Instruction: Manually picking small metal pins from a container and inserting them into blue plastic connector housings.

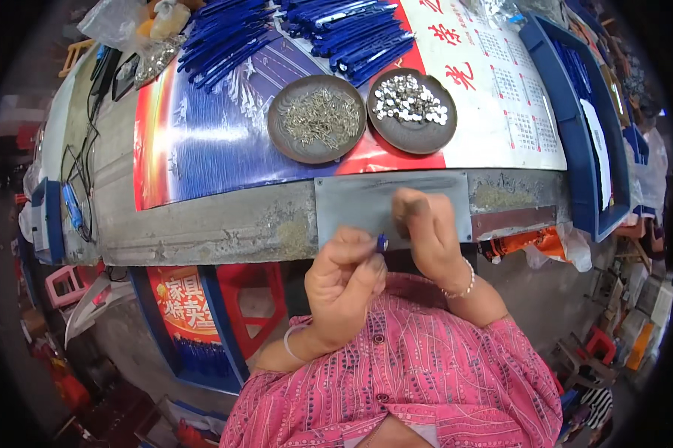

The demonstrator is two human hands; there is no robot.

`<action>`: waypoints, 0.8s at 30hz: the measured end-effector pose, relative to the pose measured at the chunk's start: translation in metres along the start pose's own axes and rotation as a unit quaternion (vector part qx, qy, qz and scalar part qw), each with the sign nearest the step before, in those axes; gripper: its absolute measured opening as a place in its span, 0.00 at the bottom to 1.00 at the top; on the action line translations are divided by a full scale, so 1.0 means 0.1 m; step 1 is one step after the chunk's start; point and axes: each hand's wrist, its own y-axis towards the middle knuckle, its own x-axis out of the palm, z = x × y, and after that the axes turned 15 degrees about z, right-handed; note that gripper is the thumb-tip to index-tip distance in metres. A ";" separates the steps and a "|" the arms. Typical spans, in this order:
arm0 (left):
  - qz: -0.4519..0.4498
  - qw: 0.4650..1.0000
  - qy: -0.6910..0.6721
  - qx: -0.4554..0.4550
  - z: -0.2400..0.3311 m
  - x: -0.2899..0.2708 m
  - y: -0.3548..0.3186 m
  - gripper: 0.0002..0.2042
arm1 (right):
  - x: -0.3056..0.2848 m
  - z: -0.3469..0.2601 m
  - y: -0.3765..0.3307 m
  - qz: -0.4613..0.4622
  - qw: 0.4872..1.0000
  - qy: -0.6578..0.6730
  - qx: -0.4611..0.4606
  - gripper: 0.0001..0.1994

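My left hand [342, 280] is closed, thumb and fingers pinching a small dark blue piece [382, 243] with a pale spot on its end. Most of that piece is hidden by the fingers. To the right, my right hand [432, 233] hovers above the grey metal plate [351, 201] on the bench edge, its fingertips pressed together and slightly blurred. Whatever they hold, if anything, does not show. Beyond the plate stand a round dark dish [277, 138] of small metal pins [321, 118] and another dark dish [415, 142] of shiny little round discs [407, 99].
Long blue strips [224, 41] and more blue strips [359, 37] are heaped at the back on a colourful calendar sheet [224, 157]. Blue crates flank the bench, one at the right [590, 187] and one low at the left [236, 362]. A cable [90, 142] trails at the left.
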 end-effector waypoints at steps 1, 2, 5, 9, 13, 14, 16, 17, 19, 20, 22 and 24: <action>0.000 1.000 -0.001 0.002 -0.02 -0.01 0.04 0.08 | 0.01 -0.05 -0.01 -0.001 1.000 0.000 -0.002 0.18; -0.006 1.000 0.016 0.019 -0.01 -0.04 0.02 0.09 | 0.06 -0.16 -0.10 -0.016 0.987 -0.087 -0.132 0.19; -0.017 1.000 -0.010 0.000 0.06 -0.01 -0.02 0.09 | 0.02 -0.09 -0.09 -0.044 0.959 -0.143 -0.241 0.20; -0.005 0.998 -0.027 -0.059 0.11 -0.01 -0.07 0.08 | 0.01 -0.15 -0.13 -0.027 0.975 -0.078 -0.206 0.18; -0.005 0.994 -0.036 -0.102 0.15 0.01 0.05 0.08 | -0.13 -0.09 -0.02 0.012 0.991 -0.078 -0.104 0.26; -0.016 0.993 0.008 -0.114 0.18 0.03 0.08 0.08 | -0.27 -0.08 -0.02 0.033 0.990 -0.071 -0.116 0.28; -0.035 0.986 0.075 -0.143 0.26 -0.01 0.12 0.10 | -0.48 -0.05 -0.07 0.056 0.984 -0.082 -0.146 0.27; -0.036 0.986 0.080 -0.145 0.28 -0.01 0.18 0.10 | -0.58 -0.04 -0.08 0.059 0.981 -0.098 -0.157 0.26; -0.090 0.960 0.240 -0.110 0.32 0.02 0.31 0.09 | -0.72 0.05 -0.13 0.077 0.975 -0.126 -0.168 0.23; -0.107 0.945 0.291 -0.103 0.35 0.09 0.38 0.08 | -0.78 0.09 -0.17 0.089 0.967 -0.158 -0.180 0.20; -0.173 0.919 0.354 -0.034 0.30 0.16 0.54 0.08 | -0.88 0.17 -0.24 0.118 0.959 -0.150 -0.210 0.17; -0.246 0.857 0.448 0.059 0.24 0.31 0.67 0.08 | -0.94 0.23 -0.27 0.153 0.948 -0.145 -0.237 0.14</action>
